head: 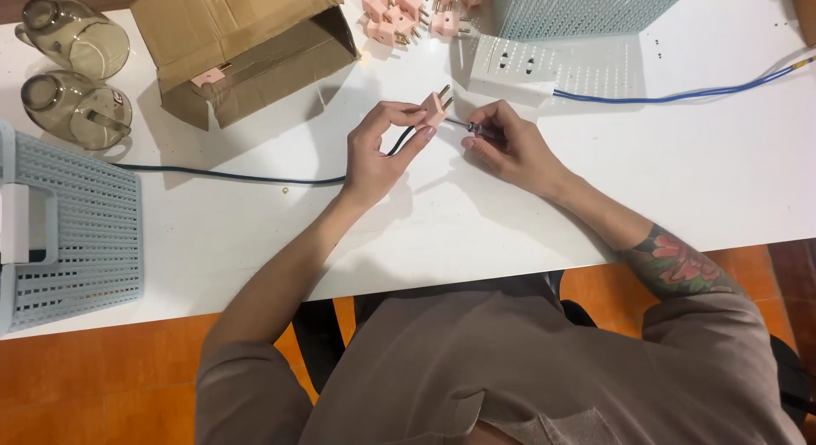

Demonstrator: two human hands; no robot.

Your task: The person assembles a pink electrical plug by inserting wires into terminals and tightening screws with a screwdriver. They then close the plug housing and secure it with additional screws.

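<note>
- Left hand (374,156) has its grip closed on a pink plug (435,110), pinched between thumb and fingertips, prongs pointing up and away from the person.
- Right hand (508,147) is wrapped tight on a small screwdriver (476,128), its thin tip laid against the side of the plug.
- The plug is held up just over the white surface (527,215), midway between the two hands, and a dark cable (229,176) trails from it off to the left across the surface.
- By my read, the step in hand is working a screw on the plug body; whether it is going in or coming out I cannot tell.
- The next move looks to call for a steady left pinch so the plug does not twist, and the tip kept seated in the screw head.
- Further out: a heap of more pink plugs (399,11) at the top, beside a pale perforated basket (578,7).
- A white socket strip (510,67) with a blue lead (680,95) sits just beyond the right hand.
- An open cardboard box (238,45) lies top left, two smoky glass jugs (72,71) beyond it, and a grey slatted crate (76,224) at the left edge.
</note>
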